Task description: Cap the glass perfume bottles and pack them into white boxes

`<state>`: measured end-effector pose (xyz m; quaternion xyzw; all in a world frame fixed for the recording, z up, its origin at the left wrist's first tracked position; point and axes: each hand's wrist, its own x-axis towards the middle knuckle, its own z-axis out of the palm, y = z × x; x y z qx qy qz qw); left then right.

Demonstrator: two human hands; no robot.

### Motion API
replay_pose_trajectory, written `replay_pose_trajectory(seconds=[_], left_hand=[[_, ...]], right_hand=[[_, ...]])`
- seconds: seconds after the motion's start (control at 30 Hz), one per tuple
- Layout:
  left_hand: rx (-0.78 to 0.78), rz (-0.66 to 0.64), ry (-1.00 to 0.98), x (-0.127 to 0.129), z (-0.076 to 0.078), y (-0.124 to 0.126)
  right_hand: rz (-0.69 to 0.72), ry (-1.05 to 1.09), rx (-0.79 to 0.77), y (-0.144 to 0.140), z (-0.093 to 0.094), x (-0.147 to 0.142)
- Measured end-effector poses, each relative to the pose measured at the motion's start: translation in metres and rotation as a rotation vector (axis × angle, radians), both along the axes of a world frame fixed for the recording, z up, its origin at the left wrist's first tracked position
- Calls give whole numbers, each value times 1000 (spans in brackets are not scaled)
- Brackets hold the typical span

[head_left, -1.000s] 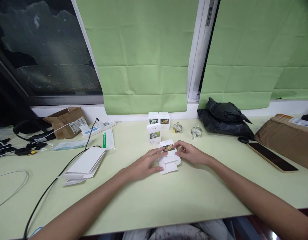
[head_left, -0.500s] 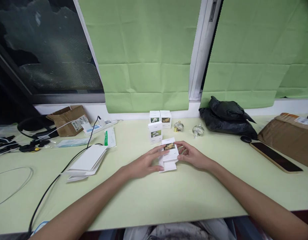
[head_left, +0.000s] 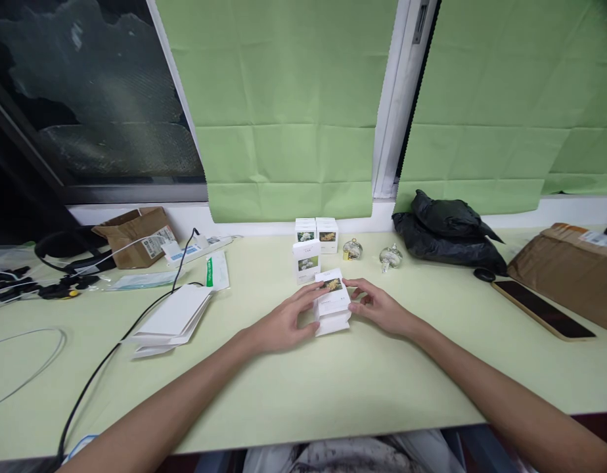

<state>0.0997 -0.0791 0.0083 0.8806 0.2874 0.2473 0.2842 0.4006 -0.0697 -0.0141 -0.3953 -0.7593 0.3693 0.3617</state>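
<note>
From afar, I see the left hand (head_left: pixel 282 322) and right hand (head_left: pixel 383 307) gripping the flower-printed white carton (head_left: pixel 334 302) between them.

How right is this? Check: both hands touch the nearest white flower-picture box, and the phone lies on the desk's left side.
Wrong side: the head view shows the phone on the right side of the desk. The left hand and right hand do touch that white box.

Nowhere could lettering be read with certainty. Fine print was borne by the nearest white box (head_left: pixel 330 299) and the upright white box (head_left: pixel 306 252); printed labels were carried by the open carton (head_left: pixel 117 244) and brown parcel (head_left: pixel 562 272), all too small to decipher.
</note>
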Motion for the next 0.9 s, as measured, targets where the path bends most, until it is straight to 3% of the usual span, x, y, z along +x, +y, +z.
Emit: replay_pose_trajectory(seconds=[0.27,0.9], left_hand=[[99,26,143,-8,1,1],[-60,-33,145,-25,14,14]], right_hand=[[84,-158,120,0,-3,4],[112,-460,340,-7,2,-6]])
